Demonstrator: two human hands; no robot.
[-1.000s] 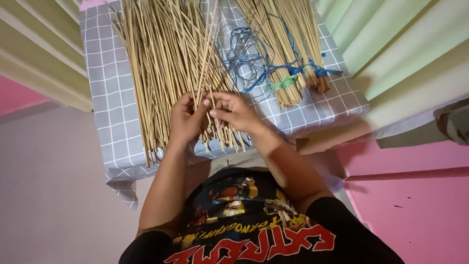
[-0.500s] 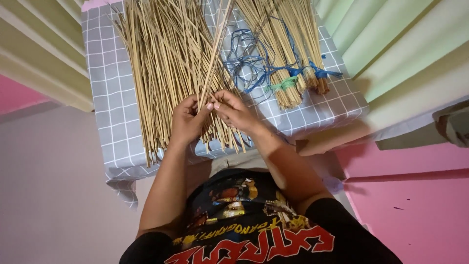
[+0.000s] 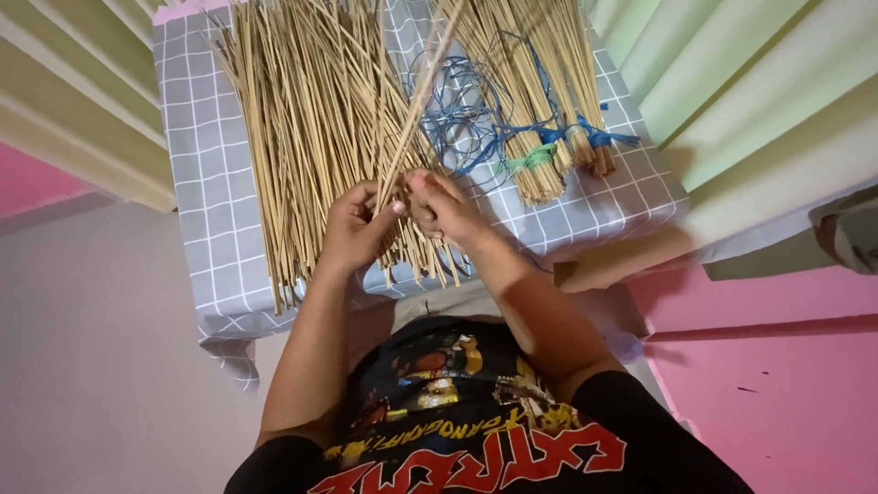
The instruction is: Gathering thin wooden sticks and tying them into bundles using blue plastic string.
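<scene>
Thin tan sticks (image 3: 416, 114), small cluster, pinched at lower ends between my left hand (image 3: 357, 229) and right hand (image 3: 444, 206), fingers closed on them, tips raised over loose stick pile (image 3: 311, 137) on grey checked desk (image 3: 197, 183). Risk: loose pinch, sticks slide out, scatter into pile.

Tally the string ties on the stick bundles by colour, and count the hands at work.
Blue ties: 2
Green ties: 1
Hands: 2, left hand and right hand, both pinching a few thin sticks above the loose pile of sticks on the grey checked cloth
Total: 5
</scene>
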